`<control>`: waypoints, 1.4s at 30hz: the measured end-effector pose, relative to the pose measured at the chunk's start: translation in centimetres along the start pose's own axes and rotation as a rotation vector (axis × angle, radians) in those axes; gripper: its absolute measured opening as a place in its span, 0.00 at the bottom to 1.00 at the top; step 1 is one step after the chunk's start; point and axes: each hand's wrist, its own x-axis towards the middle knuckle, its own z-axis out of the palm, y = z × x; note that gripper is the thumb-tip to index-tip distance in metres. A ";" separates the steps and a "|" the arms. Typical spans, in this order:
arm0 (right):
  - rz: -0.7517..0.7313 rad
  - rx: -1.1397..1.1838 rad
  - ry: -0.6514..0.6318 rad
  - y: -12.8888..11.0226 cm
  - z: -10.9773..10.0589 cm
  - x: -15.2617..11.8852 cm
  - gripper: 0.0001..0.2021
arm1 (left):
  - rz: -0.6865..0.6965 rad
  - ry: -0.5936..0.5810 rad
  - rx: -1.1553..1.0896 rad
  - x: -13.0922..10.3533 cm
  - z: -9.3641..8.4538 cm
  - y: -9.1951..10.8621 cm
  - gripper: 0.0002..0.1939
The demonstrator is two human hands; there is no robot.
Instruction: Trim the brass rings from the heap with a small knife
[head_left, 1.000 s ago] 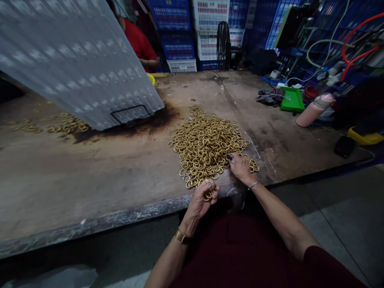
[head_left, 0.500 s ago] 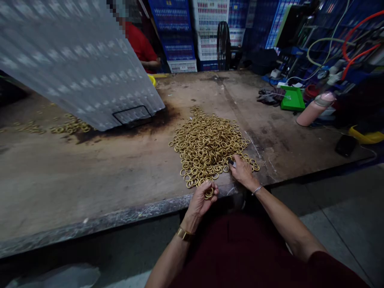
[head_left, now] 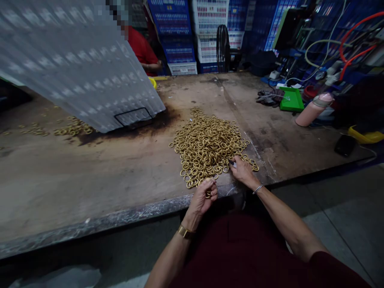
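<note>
A heap of brass-coloured rings [head_left: 207, 140] lies spread on the worn wooden table [head_left: 120, 172]. My left hand [head_left: 203, 200], with a gold watch at the wrist, is at the table's front edge, its fingers curled around several rings [head_left: 208, 194]. Most of those rings are hidden by the fingers. At the right front of the heap, my right hand [head_left: 242, 171] grips a small tool with a dark tip [head_left: 232, 163]; its kind cannot be made out. That tip is close to the loose rings.
A tall grey ribbed panel [head_left: 99, 76] leans over the table at left, with scattered rings [head_left: 73, 126] beside it. A person in a red top [head_left: 142, 52] is behind it. To the right are a green tray [head_left: 291, 100], a pink bottle [head_left: 313, 110] and a phone [head_left: 345, 145].
The fingers of my left hand have closed further over the rings, so fewer show. My right hand has barely shifted, still with the dark-tipped tool. The whole view has moved slightly.
</note>
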 end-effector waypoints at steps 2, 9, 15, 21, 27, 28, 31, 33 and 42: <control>-0.006 0.038 0.025 0.2 0.1 0.0 0.12 | 0.004 0.008 0.026 0.1 0.1 0.0 0.19; -0.144 0.264 0.112 0.7 1.4 -0.2 0.08 | 0.057 0.032 0.124 0.6 0.1 -0.3 0.20; -0.265 0.464 0.159 0.4 2.2 -0.7 0.09 | 0.211 0.144 0.299 1.5 0.2 -0.7 0.22; -0.359 0.600 0.156 -0.7 2.1 -1.3 0.07 | 0.336 0.203 0.565 2.9 0.7 -0.7 0.21; -0.258 0.825 0.059 -1.9 1.6 -1.5 0.06 | 0.349 0.186 0.626 3.3 1.0 -0.7 0.16; -0.208 0.888 0.023 -2.2 1.5 -1.6 0.07 | 0.362 0.192 0.622 3.3 1.0 -0.7 0.16; -0.029 1.108 -0.187 -2.7 1.5 -1.9 0.11 | 0.406 0.199 0.607 2.9 1.1 -0.7 0.15; 0.084 1.253 -0.345 -2.9 1.5 -2.2 0.15 | 0.423 0.197 0.589 2.8 1.1 -0.6 0.14; 0.199 1.403 -0.424 -2.3 2.0 -2.2 0.18 | 0.334 0.191 0.535 2.5 1.1 -0.9 0.15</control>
